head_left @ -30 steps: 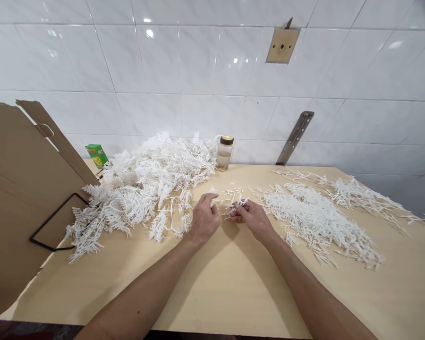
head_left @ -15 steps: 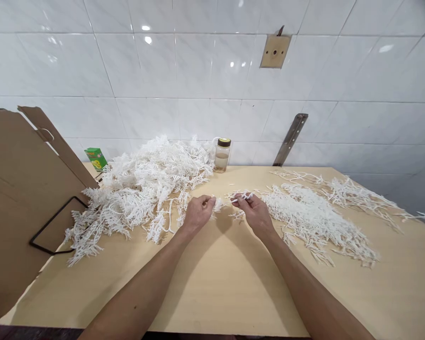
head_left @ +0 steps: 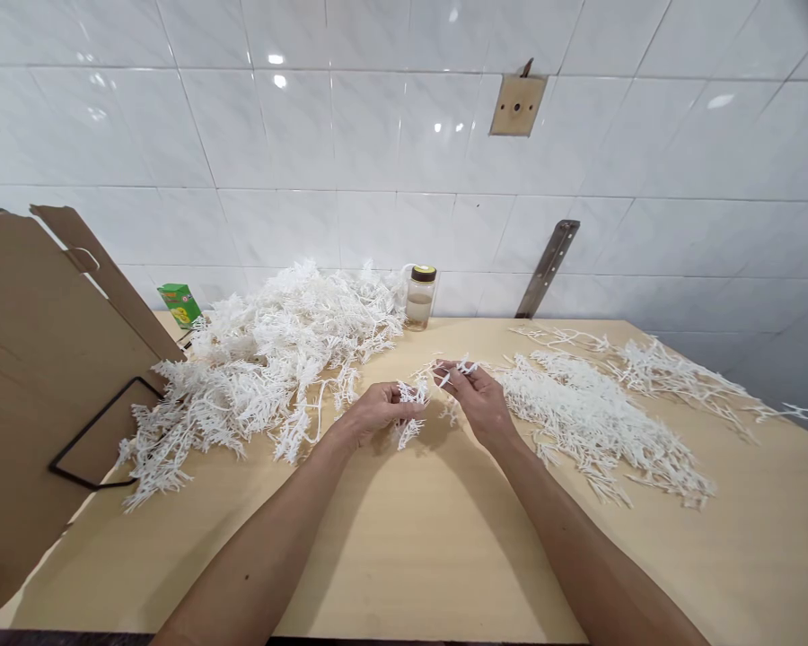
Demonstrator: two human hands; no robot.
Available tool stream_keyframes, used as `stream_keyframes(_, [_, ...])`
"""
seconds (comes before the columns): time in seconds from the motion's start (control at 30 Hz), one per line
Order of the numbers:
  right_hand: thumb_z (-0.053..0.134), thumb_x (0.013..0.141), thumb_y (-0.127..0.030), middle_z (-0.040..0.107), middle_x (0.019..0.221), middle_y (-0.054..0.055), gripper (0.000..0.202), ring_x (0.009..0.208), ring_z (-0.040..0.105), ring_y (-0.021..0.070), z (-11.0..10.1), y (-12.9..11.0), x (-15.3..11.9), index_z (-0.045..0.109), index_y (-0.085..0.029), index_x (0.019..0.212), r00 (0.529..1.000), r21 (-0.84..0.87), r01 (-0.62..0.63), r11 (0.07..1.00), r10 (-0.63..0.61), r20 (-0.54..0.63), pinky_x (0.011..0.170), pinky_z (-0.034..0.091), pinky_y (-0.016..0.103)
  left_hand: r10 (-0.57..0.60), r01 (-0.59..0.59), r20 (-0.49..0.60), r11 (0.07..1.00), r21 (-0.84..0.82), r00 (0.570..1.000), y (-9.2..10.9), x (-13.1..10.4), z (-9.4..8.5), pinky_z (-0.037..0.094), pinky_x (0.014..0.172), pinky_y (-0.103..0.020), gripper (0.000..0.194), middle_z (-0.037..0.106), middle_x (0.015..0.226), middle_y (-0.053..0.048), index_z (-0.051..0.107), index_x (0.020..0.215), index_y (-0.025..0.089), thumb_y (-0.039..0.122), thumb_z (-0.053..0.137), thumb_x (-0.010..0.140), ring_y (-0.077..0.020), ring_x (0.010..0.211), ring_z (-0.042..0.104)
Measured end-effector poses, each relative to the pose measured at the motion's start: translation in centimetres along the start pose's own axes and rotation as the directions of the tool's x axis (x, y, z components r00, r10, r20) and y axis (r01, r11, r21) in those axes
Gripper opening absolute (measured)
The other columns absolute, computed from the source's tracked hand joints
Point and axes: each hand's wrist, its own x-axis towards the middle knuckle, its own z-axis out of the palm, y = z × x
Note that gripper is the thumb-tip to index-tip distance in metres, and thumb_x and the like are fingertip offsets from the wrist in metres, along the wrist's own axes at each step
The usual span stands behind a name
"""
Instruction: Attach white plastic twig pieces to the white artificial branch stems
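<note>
My left hand is closed on a white branched plastic sprig, whose fine tips stick out past the thumb. A little to its right, my right hand pinches small white plastic pieces between thumb and fingertips. The two hands are apart, over the middle of the table. On the left lies a big tangled heap of white plastic branches. Beside my right hand is a flatter pile of small white sprigs. Barer white stems lie farther right.
A cardboard sheet with a black wire handle stands at the left. By the tiled wall are a green box, a lidded jar and a metal bracket. The wooden table ends close to my body.
My left hand has lowered and turned, and the sprig in it now shows more fully. My right hand has hardly moved, its fingers still pinching. The view has shifted slightly.
</note>
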Motion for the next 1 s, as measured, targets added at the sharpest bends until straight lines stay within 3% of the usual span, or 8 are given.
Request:
stream_keyframes(0.13, [0.070, 0.082, -0.050, 0.064, 0.128, 0.010, 0.041, 0.113, 0.064, 0.0254, 0.1, -1.2, 0.1, 0.065, -0.022, 0.111, 0.993, 0.079, 0.012, 0.997, -0.021, 0.114, 0.098, 0.053, 0.046, -0.004, -0.012, -0.135, 0.993, -0.113, 0.991, -0.5, 0.5, -0.2, 0.041, 0.054, -0.024, 0.042, 0.060, 0.066, -0.002, 0.062, 0.073, 0.013, 0.044, 0.086, 0.057, -0.0114, 0.057, 0.054])
stream_keyframes(0.3, [0.075, 0.078, -0.047, 0.070, 0.094, 0.009, 0.038, 0.093, 0.071, 0.0254, -0.6, 0.2, 0.4, 0.059, -0.019, 0.098, 0.970, -0.059, -0.240, 0.969, 0.242, 0.035, 0.088, 0.059, 0.046, 0.019, -0.053, -0.314, 0.994, -0.100, 0.949, -1.2, 1.1, -0.4, 0.042, 0.050, -0.024, 0.045, 0.061, 0.065, -0.001, 0.061, 0.074, 0.014, 0.047, 0.085, 0.057, -0.0096, 0.051, 0.052])
stream_keyframes(0.4, [0.074, 0.079, -0.041, 0.069, 0.086, 0.009, 0.035, 0.081, 0.072, 0.0234, -1.0, 1.0, 0.2, 0.057, -0.018, 0.099, 0.954, -0.157, -0.293, 0.943, 0.298, 0.011, 0.083, 0.061, 0.044, 0.065, -0.103, -0.390, 0.992, -0.078, 0.918, -1.5, 1.3, -0.5, 0.041, 0.050, -0.023, 0.041, 0.063, 0.067, -0.002, 0.061, 0.072, 0.014, 0.047, 0.083, 0.060, -0.0095, 0.052, 0.052])
stream_keyframes(0.5, [0.069, 0.082, -0.038, 0.069, 0.092, 0.011, 0.033, 0.081, 0.072, 0.0236, -1.3, 1.0, -0.1, 0.058, -0.018, 0.105, 0.965, -0.331, -0.257, 0.908, 0.256, -0.048, 0.072, 0.064, 0.040, 0.070, -0.128, -0.450, 0.987, -0.100, 0.890, -1.8, 1.5, -0.4, 0.040, 0.051, -0.023, 0.036, 0.063, 0.066, -0.001, 0.063, 0.071, 0.014, 0.041, 0.083, 0.059, -0.0096, 0.053, 0.052])
stream_keyframes(0.6, [0.064, 0.082, -0.037, 0.070, 0.095, 0.011, 0.022, 0.088, 0.070, 0.0264, -1.6, 0.6, -0.3, 0.063, -0.019, 0.096, 0.981, -0.587, -0.177, 0.790, 0.191, -0.039, 0.063, 0.063, 0.038, 0.078, -0.166, -0.482, 0.976, -0.142, 0.873, -2.3, 1.8, -0.3, 0.041, 0.053, -0.023, 0.034, 0.061, 0.064, 0.000, 0.065, 0.075, 0.015, 0.037, 0.083, 0.057, -0.0104, 0.055, 0.053])
stream_keyframes(0.73, [0.057, 0.085, -0.032, 0.072, 0.101, 0.009, 0.019, 0.096, 0.069, 0.0263, -1.8, 0.8, -0.4, 0.067, -0.021, 0.097, 0.982, -0.749, 0.018, 0.662, 0.129, 0.138, 0.080, 0.060, 0.043, 0.086, -0.163, -0.474, 0.979, -0.124, 0.876, -2.6, 1.8, -0.1, 0.039, 0.052, -0.023, 0.031, 0.057, 0.060, 0.002, 0.061, 0.070, 0.016, 0.039, 0.079, 0.062, -0.0102, 0.053, 0.050])
stream_keyframes(0.9, [0.054, 0.087, -0.029, 0.068, 0.121, 0.010, 0.030, 0.109, 0.066, 0.0236, -0.8, 0.8, -0.6, 0.064, -0.021, 0.115, 0.952, -0.622, 0.150, 0.769, 0.057, 0.300, 0.097, 0.052, 0.041, 0.093, -0.129, -0.449, 0.990, -0.050, 0.889, -2.3, 1.2, 0.7, 0.027, 0.046, -0.021, 0.037, 0.045, 0.052, 0.006, 0.053, 0.065, 0.018, 0.047, 0.076, 0.065, -0.0071, 0.045, 0.038])
stream_keyframes(1.0, [0.056, 0.088, -0.037, 0.073, 0.097, 0.009, 0.026, 0.090, 0.070, 0.0224, -0.2, 0.0, -0.9, 0.067, -0.019, 0.104, 0.974, -0.567, 0.090, 0.819, 0.047, 0.223, 0.085, 0.058, 0.039, 0.094, -0.107, -0.454, 0.994, -0.002, 0.886, -1.8, 0.8, 1.4, 0.023, 0.046, -0.021, 0.039, 0.040, 0.052, 0.008, 0.052, 0.065, 0.018, 0.048, 0.078, 0.064, -0.0059, 0.046, 0.031])
